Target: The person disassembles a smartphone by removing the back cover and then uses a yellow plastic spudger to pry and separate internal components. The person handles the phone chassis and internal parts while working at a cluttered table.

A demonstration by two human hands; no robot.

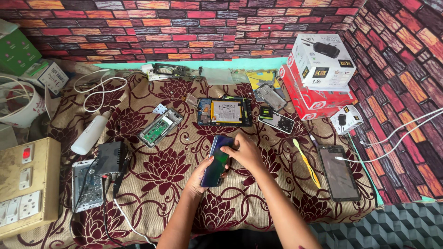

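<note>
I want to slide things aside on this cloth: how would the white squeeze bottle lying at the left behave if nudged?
The white squeeze bottle lies on its side and looks round, so it would probably roll rather than slide. It looks like plastic, so likely light. The patterned cloth may slow it.

Both forearms reaching forward, left hand (199,177) cupped in a grip, right hand (247,154) curled over, fingertips pressing

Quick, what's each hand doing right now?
Left hand: closed around the dark blue phone, gripping it from below.
Right hand: fingers pressed on the phone's upper edge.
</note>
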